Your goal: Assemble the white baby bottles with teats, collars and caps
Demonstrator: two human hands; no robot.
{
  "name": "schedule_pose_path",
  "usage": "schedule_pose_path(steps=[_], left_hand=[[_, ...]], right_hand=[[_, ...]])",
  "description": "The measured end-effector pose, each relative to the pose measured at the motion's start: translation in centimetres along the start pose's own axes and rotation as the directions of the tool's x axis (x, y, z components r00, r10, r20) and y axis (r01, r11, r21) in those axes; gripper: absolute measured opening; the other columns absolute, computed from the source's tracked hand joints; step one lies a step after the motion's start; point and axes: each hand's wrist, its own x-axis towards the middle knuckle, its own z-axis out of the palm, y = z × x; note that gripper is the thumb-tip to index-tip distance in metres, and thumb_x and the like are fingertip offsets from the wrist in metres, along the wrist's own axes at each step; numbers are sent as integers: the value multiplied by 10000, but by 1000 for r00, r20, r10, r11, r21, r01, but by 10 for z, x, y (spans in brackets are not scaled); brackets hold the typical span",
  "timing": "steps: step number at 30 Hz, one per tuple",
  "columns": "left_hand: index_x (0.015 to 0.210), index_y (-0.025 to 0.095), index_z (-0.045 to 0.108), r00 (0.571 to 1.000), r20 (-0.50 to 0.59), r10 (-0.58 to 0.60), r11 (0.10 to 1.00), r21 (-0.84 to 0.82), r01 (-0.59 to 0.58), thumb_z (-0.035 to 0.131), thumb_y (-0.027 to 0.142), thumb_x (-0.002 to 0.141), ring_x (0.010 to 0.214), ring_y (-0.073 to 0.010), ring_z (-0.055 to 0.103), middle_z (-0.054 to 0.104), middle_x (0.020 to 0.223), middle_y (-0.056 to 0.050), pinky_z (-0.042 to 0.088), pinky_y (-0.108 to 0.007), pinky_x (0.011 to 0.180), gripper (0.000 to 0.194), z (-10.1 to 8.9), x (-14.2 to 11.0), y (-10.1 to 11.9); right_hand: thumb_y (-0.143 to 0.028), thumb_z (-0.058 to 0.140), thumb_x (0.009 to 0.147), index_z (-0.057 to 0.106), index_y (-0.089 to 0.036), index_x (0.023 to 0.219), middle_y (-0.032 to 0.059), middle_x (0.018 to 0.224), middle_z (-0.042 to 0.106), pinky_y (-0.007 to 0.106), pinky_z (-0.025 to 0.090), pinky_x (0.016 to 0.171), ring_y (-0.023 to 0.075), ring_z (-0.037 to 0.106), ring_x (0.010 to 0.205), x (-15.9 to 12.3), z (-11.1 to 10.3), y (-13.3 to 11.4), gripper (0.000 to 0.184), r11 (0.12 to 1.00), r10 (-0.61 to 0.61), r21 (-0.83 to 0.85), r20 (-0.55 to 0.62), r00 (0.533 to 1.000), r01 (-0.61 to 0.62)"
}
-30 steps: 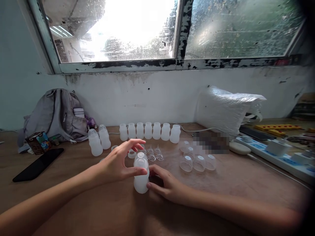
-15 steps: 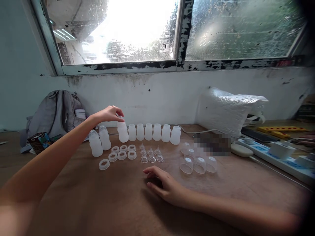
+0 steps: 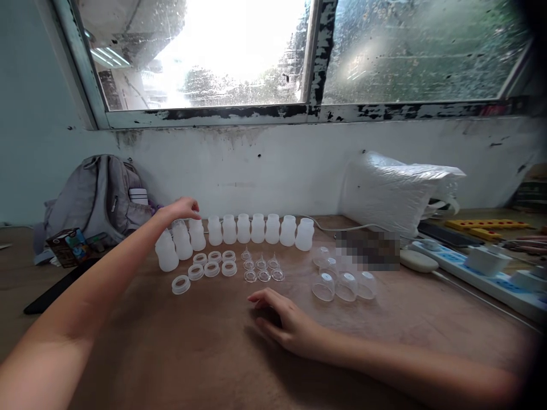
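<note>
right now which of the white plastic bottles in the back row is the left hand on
The left hand rests on the leftmost white plastic bottle in the row; the seven to its right stand untouched.

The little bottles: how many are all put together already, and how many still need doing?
Three capped bottles stand at the left end of the row; the left hand rests on top of the newest one. Seven open bottles wait behind loose rings, teats and clear caps. The right hand lies flat and empty on the table.
</note>
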Motion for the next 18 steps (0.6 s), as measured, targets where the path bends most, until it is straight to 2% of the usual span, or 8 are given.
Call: schedule_pose_path(steps=[4,13,18], left_hand=[[865,158,623,1000,13,6,1000,17,-6,605,474,576,870,-223,571,635,986,-94,405,-237,693,428,0,-2,-2],[951,161,593,998,64,8,996,83,-13,598,477,613,889,-215,568,617,1028,-92,418,-233,701,463,-5,-9,8],[1001,145,563,1000,-10,-9,987,157,10,543,547,658,910,-275,552,597,1030,-135,415,-310,728,529,-7,-14,18]], right_hand=[[-151,496,768,480,-187,1065,73,1001,547,310,455,813,161,532,907,0,0,0,300,1000,0,4,-1,1000,0],[-143,492,768,475,-184,1067,73,1020,547,309,446,820,157,528,914,-1,0,0,302,1000,0,13,0,1000,0],[-141,497,765,477,-186,1061,71,1007,547,310,448,813,158,528,913,0,0,1,300,1000,2,19,-3,1000,-2]])
